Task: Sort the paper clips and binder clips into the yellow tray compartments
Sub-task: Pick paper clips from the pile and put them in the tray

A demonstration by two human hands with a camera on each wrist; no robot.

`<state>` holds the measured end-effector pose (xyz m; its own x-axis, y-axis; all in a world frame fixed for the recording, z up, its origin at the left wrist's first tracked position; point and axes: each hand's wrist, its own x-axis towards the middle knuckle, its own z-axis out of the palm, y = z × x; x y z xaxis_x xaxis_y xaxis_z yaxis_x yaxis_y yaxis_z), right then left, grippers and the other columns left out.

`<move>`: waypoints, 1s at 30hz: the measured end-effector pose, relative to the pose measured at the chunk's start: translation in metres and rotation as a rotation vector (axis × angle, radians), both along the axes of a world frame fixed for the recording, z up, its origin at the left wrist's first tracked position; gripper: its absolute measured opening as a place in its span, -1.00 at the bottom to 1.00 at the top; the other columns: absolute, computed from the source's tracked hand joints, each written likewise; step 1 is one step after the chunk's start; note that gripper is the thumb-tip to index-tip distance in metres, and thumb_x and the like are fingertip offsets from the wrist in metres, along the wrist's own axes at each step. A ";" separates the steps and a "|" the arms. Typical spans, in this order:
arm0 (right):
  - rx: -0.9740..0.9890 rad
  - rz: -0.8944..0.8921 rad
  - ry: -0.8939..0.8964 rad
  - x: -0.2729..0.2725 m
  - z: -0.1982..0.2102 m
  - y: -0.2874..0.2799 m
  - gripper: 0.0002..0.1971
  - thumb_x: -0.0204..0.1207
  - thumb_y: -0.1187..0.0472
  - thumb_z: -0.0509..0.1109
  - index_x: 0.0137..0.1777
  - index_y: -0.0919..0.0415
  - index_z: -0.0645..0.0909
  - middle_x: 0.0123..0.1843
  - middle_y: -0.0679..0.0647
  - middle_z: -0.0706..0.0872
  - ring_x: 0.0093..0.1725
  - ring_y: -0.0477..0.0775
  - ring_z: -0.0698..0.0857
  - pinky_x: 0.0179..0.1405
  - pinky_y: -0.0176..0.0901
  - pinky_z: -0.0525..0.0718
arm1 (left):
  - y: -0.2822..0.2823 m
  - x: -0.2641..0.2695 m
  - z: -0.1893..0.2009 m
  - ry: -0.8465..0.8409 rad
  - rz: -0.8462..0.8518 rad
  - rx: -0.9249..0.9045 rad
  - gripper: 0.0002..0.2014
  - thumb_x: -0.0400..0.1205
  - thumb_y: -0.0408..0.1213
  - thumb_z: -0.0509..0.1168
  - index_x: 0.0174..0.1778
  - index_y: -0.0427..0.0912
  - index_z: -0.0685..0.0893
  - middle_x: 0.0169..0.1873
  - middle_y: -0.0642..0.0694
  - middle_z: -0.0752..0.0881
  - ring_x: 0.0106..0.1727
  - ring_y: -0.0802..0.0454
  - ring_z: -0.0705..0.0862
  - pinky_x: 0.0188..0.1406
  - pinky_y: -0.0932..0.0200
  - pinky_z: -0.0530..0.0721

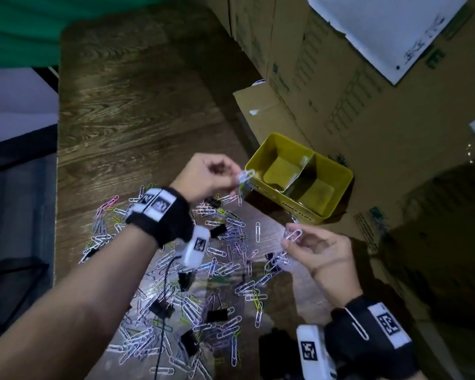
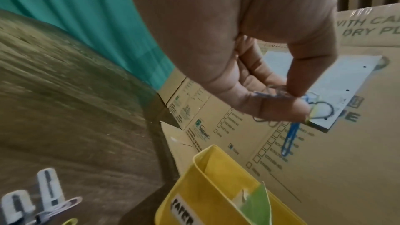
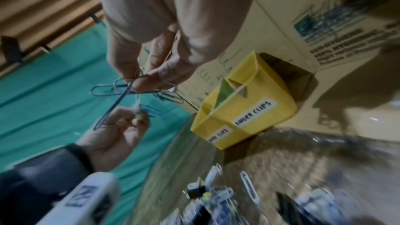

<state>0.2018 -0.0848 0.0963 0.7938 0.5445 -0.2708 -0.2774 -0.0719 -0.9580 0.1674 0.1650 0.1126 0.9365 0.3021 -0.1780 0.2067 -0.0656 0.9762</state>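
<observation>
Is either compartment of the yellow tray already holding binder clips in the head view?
No. Both compartments of the yellow tray show bare yellow floor, and the black binder clips lie on the table among the paper clips.

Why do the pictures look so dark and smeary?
Head view: dim, with a bright patch of glare on the table among the paper clips. Left wrist view: the table streaks with motion blur; the left hand is soft. Right wrist view: the clips at the bottom are smeared, though the yellow tray label stays readable. Edges bend from the wide lens.
</observation>
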 end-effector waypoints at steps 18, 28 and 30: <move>-0.362 0.104 -0.483 0.144 -0.006 0.115 -0.83 0.42 0.47 0.45 0.01 0.35 0.72 -0.21 0.13 0.72 -0.39 -0.34 0.63 -0.21 -0.40 0.64 | -0.032 0.049 -0.074 0.096 -0.295 0.809 -0.73 0.60 -0.41 0.22 0.17 -0.21 0.69 0.32 -0.20 0.60 0.38 -0.10 0.51 0.55 -0.12 0.18; -0.736 0.591 -0.790 0.118 -0.013 0.113 -0.69 0.57 0.19 0.36 0.31 0.05 0.63 0.22 0.12 0.71 0.14 0.09 0.68 0.22 -0.16 0.55 | -0.046 -0.060 -0.108 0.072 -0.364 0.870 -0.75 0.55 -0.43 0.23 0.10 -0.17 0.69 0.05 -0.09 0.65 0.10 -0.03 0.61 0.16 -0.07 0.61; -0.584 0.578 -0.837 0.102 -0.007 0.102 -0.76 0.57 0.20 0.35 0.21 0.07 0.70 0.11 0.09 0.73 0.06 0.04 0.68 0.16 -0.12 0.62 | -0.051 -0.078 -0.120 0.131 -0.424 0.951 -0.71 0.53 -0.37 0.26 0.16 -0.11 0.66 0.14 -0.09 0.64 0.20 -0.06 0.59 0.23 -0.15 0.55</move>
<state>0.3038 0.0173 0.0893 0.5184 0.8481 -0.1094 0.6413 -0.4703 -0.6063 0.0894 0.1138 -0.0075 0.9890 0.0224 -0.1465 0.0877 -0.8855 0.4563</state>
